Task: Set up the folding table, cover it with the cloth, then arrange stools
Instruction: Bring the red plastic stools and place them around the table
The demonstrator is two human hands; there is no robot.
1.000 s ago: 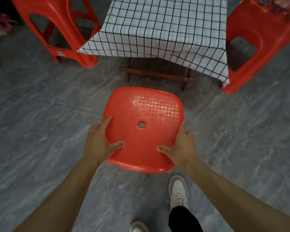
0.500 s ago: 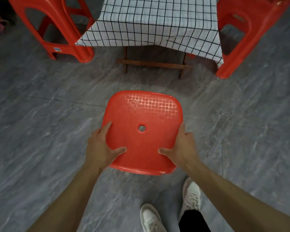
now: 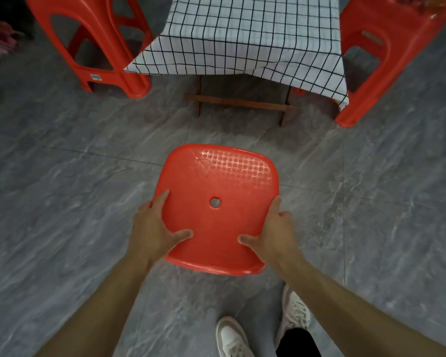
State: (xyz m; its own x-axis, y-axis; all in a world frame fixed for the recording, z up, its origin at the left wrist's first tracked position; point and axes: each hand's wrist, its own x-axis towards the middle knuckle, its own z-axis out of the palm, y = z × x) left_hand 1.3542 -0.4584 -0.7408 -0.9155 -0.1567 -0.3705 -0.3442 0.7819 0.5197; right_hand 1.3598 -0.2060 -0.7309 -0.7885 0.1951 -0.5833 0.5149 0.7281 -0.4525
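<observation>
An indoor room, likely a home or a small eatery: large grey marbled floor tiles (image 3: 62, 202), a low folding table (image 3: 237, 101) under a black-and-white checked cloth (image 3: 242, 42), and red plastic stools (image 3: 93, 42) at its left and right edges.

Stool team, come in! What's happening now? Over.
Left hand and right hand grip red stool. Checked cloth covers table. Two stools flank it. Floor ahead open.
</observation>
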